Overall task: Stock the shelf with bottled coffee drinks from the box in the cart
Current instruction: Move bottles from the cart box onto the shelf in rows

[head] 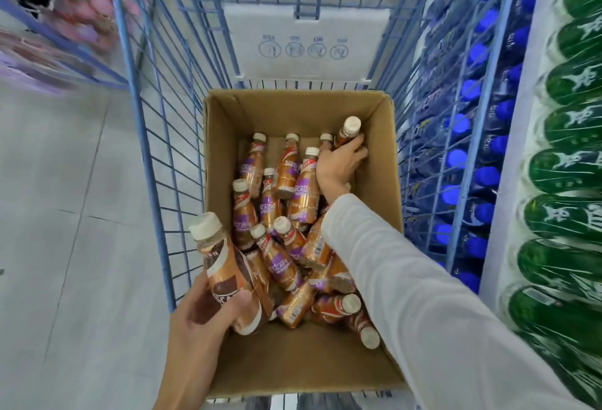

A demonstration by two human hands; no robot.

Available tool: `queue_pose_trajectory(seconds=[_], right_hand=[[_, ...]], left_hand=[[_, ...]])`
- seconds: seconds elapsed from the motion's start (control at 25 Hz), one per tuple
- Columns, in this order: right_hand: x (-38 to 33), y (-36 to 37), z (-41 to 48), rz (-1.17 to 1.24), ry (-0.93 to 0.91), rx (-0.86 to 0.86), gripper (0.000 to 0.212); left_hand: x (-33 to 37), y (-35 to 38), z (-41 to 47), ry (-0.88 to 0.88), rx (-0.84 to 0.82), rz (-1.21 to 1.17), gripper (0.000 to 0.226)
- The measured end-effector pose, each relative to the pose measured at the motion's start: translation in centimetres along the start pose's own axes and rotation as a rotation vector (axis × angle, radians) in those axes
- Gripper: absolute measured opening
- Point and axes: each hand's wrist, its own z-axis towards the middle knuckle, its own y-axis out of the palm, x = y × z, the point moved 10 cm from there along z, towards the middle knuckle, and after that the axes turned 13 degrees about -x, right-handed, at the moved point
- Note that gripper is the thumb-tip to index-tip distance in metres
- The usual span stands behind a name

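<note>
brown cardboard forms the box (pixel 293 367), which sits open-topped inside the blue wire cart (pixel 143 149) and fills the middle of the view. at 7 o'clock, nearest the camera, the left grip (pixel 208 308) is clamped on the lower body of a coffee bottle (pixel 224 266), thumb on the label and fingers curled round the far side. this bottle tilts with its cream cap toward 11 o'clock, above the box's near left corner. from 5 o'clock a white sleeve (pixel 407 279) reaches diagonally across the box. beneath it lies the loose pile of bottles (pixel 283 246), copper and purple labelled, tumbled at all angles over the box floor. further in, at 1 o'clock from the box's centre, the right grip (pixel 338 165) is closed round a second bottle (pixel 349 129), which stands cap-up near the far right corner. beyond the box, at 12 o'clock, a white panel (pixel 303 44) with four round icons leans at the cart's far end. at 3 o'clock, outside the wire, run rows of blue-capped bottles (pixel 482 116) and then green bottles (pixel 570 181). grey floor (pixel 65 214) lies at 9 o'clock.
</note>
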Motion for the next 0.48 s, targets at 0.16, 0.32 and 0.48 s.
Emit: queue_pose_trajectory(seconds=[0.16,0.32,0.48], right_hand=[[0.6,0.6,0.5,-0.031,-0.072,0.082,0.068],[1.2,1.1,1.5,0.071,-0.149,0.007,0.067],[0.9,-1.6,-0.1,0.083,-0.212,-0.080,0.061]], left_hand=[[-0.9,-0.3,0.1,0.015,0.024,-0.027,0.057],[-1.7,-0.6,0.2,0.010,0.034,-0.047,0.059],[-1.2,-0.1,-0.5,0.030,0.008,-0.064,0.057]])
